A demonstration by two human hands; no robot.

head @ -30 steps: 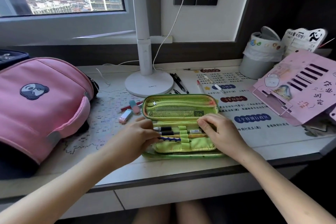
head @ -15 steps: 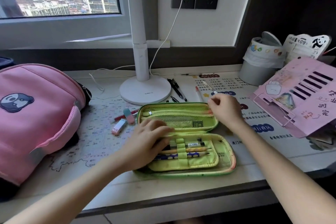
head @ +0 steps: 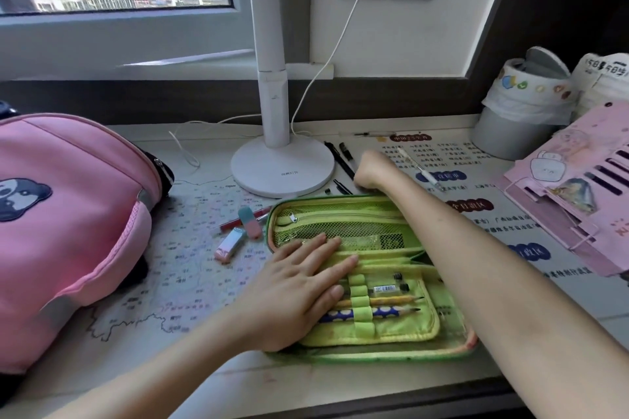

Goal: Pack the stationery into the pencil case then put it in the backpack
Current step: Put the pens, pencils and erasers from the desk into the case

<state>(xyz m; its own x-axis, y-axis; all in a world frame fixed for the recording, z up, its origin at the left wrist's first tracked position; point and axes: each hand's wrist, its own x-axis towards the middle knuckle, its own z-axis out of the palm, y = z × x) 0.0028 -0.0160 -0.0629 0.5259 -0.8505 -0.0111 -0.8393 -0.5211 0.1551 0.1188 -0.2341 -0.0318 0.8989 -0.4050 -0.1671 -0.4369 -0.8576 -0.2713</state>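
Observation:
The green pencil case [head: 374, 355] lies open on the desk in front of me. Elastic loops in it hold a yellow pencil [head: 391, 300], a blue dotted pencil [head: 391, 312] and a small tube. My left hand [head: 299, 289] presses flat on the case's left half, fingers spread. My right hand [head: 372, 168] reaches over the case's far edge, curled down over the black pens [head: 340, 160] by the lamp base; its fingertips are hidden. A white pen [head: 422, 170] lies just right of it. Two erasers [head: 229, 245] and a red pen [head: 235, 223] lie left of the case. The pink backpack [head: 68, 214] rests at far left.
A white lamp base [head: 282, 170] with its post and cable stands behind the case. A grey lined bin [head: 510, 133] and a pink book stand [head: 578, 187] fill the right side. Another thin pen [head: 374, 134] lies near the back wall. The desk edge runs close below the case.
My right hand left the case's loops and moved away to the pens by the lamp base. My left hand shifted from the pencils and now lies flat on the case.

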